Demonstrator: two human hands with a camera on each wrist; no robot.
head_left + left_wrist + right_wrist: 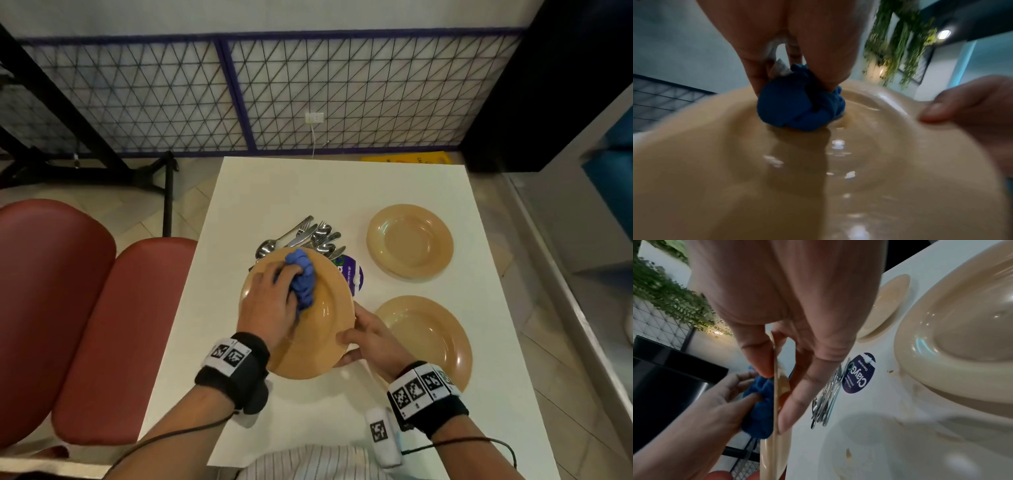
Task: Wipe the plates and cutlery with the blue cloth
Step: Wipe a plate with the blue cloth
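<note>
The left hand [270,301] grasps the bunched blue cloth [303,281] against a tan plate [322,339], which the right hand [373,339] pinches by its rim above the white counter [274,192]. Cutlery [308,236] and a purple sticker [352,274] lie just behind, two more plates [411,240] [431,335] to the right; the counter's far half lies open.

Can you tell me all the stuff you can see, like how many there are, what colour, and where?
Plates: three, tan; one held above the table, two on the table's right side.
Cloth: one, blue, bunched, pressed on the held plate.
Cutlery: a pile, silver, on the table behind the held plate.
Sticker: one, dark blue, on the table beside the cutlery.
Table: one, white.
Seats: red, left of the table.
Mesh fence: dark, behind the table.
Left hand: grips the cloth.
Right hand: holds the plate's edge.
</note>
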